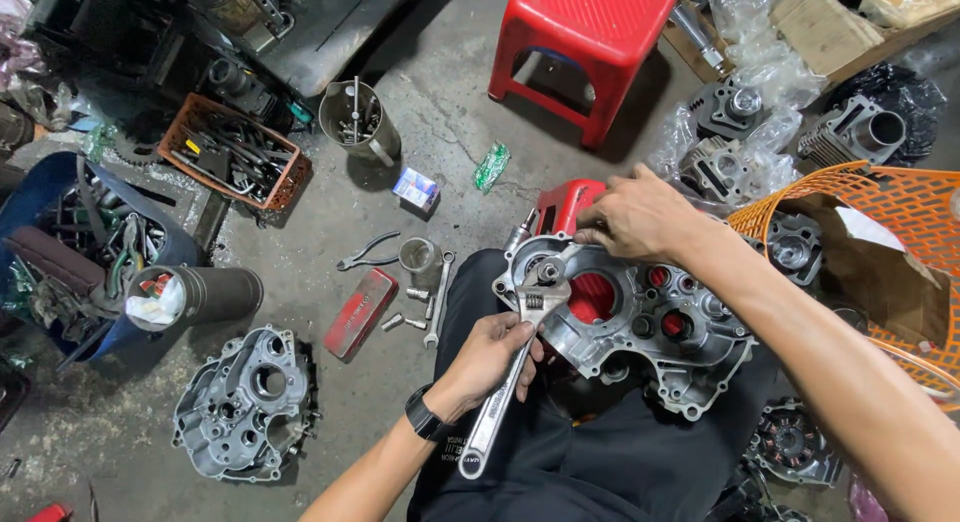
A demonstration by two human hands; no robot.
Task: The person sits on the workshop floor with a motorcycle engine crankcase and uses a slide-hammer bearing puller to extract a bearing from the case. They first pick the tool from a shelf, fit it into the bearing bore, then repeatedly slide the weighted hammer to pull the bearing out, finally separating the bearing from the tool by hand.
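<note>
A silver engine crankcase half (640,327) rests on my lap over black trousers. My left hand (490,357) grips the handle of a large adjustable wrench (510,382), whose jaws sit on a fitting at the case's upper left. My right hand (640,217) presses down on the top edge of the case, fingers curled over its rim. A black watch is on my left wrist.
Another crankcase half (245,402) lies on the concrete floor at lower left. Pliers (365,252), a spanner (438,300) and a flat red tin (360,312) lie nearby. A red plastic stool (580,32) stands ahead, an orange basket (880,212) at right, tool trays at left.
</note>
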